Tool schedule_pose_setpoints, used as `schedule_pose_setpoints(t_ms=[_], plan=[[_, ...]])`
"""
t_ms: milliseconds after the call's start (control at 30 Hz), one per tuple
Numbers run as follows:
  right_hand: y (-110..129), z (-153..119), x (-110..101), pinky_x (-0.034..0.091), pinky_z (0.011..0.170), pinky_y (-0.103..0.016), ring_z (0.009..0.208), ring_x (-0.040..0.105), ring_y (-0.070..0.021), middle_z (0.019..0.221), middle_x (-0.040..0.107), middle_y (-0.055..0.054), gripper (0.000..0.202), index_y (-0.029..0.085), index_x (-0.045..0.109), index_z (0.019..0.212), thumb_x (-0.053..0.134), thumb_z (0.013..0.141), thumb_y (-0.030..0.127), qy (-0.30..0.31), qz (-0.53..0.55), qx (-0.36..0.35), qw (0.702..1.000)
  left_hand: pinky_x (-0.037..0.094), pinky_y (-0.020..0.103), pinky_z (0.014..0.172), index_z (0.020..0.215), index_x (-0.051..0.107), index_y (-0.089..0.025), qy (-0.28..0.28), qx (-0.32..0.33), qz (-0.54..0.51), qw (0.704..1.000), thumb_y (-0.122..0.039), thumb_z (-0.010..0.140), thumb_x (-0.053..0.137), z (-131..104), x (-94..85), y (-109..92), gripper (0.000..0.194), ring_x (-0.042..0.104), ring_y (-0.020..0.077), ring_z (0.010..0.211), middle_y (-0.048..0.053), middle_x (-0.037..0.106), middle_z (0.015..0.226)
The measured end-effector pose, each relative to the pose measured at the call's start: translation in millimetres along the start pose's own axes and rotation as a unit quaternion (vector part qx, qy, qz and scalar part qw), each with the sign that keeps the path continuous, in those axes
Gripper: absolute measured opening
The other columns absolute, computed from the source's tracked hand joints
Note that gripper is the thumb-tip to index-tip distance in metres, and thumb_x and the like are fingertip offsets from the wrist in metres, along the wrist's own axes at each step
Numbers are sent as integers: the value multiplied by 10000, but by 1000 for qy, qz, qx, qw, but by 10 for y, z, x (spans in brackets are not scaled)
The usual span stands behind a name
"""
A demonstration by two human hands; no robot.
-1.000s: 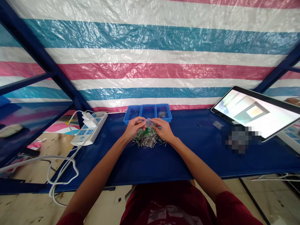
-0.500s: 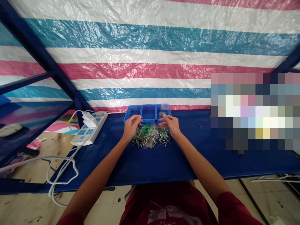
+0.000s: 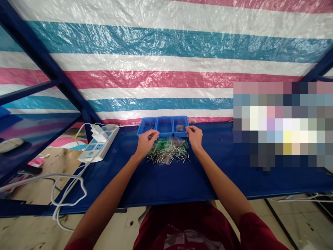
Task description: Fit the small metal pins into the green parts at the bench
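Observation:
Three joined blue bins [image 3: 164, 125] stand at the back of the blue table. A few small dark pieces lie in the left bin, nothing shows in the middle one, and the right bin holds small clear bags [image 3: 179, 127]. In front lies a pile of metal rods and clear and green bags [image 3: 168, 152]. My left hand [image 3: 147, 141] is at the pile's left back edge, fingertips closed together; what they hold, if anything, is too small to name. Beside the right bin's front corner is my right hand [image 3: 194, 136], its fingers pinched, contents also too small to make out.
A white power strip [image 3: 99, 144] with plugs and looping white cables [image 3: 83, 187] lies on the left. One small dark piece [image 3: 220, 139] rests on the table to the right. A striped plastic sheet [image 3: 156, 62] hangs behind. The right background is pixelated.
My right hand has moved slightly right, from in front of the right bin to its corner. A clear bag at that bin's back now appears outside, behind its right corner. My left hand has shifted slightly.

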State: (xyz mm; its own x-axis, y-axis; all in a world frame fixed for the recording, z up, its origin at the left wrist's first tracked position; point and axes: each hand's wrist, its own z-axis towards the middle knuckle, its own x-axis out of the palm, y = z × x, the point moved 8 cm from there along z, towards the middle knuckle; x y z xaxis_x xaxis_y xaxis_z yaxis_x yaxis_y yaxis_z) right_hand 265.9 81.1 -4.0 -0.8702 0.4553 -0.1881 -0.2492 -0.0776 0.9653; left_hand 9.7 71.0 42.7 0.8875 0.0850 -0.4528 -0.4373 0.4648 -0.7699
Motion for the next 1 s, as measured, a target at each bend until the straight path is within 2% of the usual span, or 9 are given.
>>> schedule_pose_setpoints(t_ms=[167, 300, 433, 600, 667, 733, 800, 900, 1000], plan=[[-146, 536, -258, 469, 871, -288, 952, 649, -211, 1007, 708, -102, 297, 134, 689, 1012, 492, 795, 181, -96, -173, 35, 980, 486, 262, 628, 806, 667, -174, 4, 8, 13, 1000, -384, 843, 545, -18, 19, -3, 246, 620, 166, 635, 31, 688, 736], [-273, 944, -191, 472, 851, -386, 1005, 630, -316, 1029, 679, -214, 298, 78, 691, 980, 647, 749, 261, -68, -252, 88, 961, 484, 265, 619, 806, 667, -172, 7, 11, 21, 1000, -398, 851, 536, -31, 30, -6, 265, 611, 165, 621, 29, 683, 718], [-313, 1074, -105, 473, 803, -402, 962, 635, -344, 959, 678, -247, 237, 71, 693, 851, 711, 698, 250, -63, -269, 100, 956, 478, 263, 614, 805, 668, -168, 14, 13, 23, 1000, -397, 854, 535, -34, 37, -30, 269, 604, 160, 605, 28, 679, 711], [-81, 957, -82, 451, 809, -327, 915, 634, -241, 978, 694, -149, 225, 119, 658, 932, 544, 847, 294, -88, -247, 49, 964, 472, 266, 606, 810, 670, -173, 13, 16, 24, 1000, -405, 856, 530, -35, 31, -56, 275, 601, 163, 600, 29, 678, 701], [186, 847, -85, 442, 805, -290, 878, 624, -193, 996, 690, -120, 322, 117, 623, 1014, 425, 914, 350, -120, -192, -47, 973, 470, 267, 606, 809, 670, -172, 15, 18, 27, 999, -411, 857, 524, -41, 42, -58, 284, 594, 162, 594, 32, 678, 699], [421, 712, -7, 439, 784, -291, 851, 616, -194, 961, 690, -106, 354, 124, 628, 1006, 414, 916, 391, -88, -163, -127, 974, 467, 267, 607, 807, 670, -168, 18, 19, 29, 999, -415, 859, 520, -47, 57, -54, 293, 587, 160, 591, 35, 678, 699], [538, 575, 78, 432, 784, -324, 869, 607, -230, 924, 683, -103, 300, 140, 653, 970, 541, 844, 388, -42, -222, -140, 964, 462, 265, 607, 809, 670, -165, 19, 18, 31, 999, -413, 863, 514, -47, 63, -46, 298, 583, 159, 590, 34, 674, 696], [672, 328, 79, 428, 759, -335, 872, 603, -242, 992, 665, -115, 239, 163, 668, 976, 584, 808, 312, -32, -274, -164, 947, 445, 264, 603, 819, 676, -169, 27, 22, 47, 998, -407, 866, 512, -28, 46, -40, 293, 573, 157, 593, 28, 665, 684], [656, 99, 155, 416, 687, -301, 740, 600, -203, 772, 677, -57, 175, 189, 685, 867, 554, 839, 301, 55, -268, -170, 947, 425, 260, 604, 863, 692, -183, 107, 45, 73, 991, -411, 843, 554, -5, 97, -46, 267, 571, 158, 627, 28, 661, 714]])
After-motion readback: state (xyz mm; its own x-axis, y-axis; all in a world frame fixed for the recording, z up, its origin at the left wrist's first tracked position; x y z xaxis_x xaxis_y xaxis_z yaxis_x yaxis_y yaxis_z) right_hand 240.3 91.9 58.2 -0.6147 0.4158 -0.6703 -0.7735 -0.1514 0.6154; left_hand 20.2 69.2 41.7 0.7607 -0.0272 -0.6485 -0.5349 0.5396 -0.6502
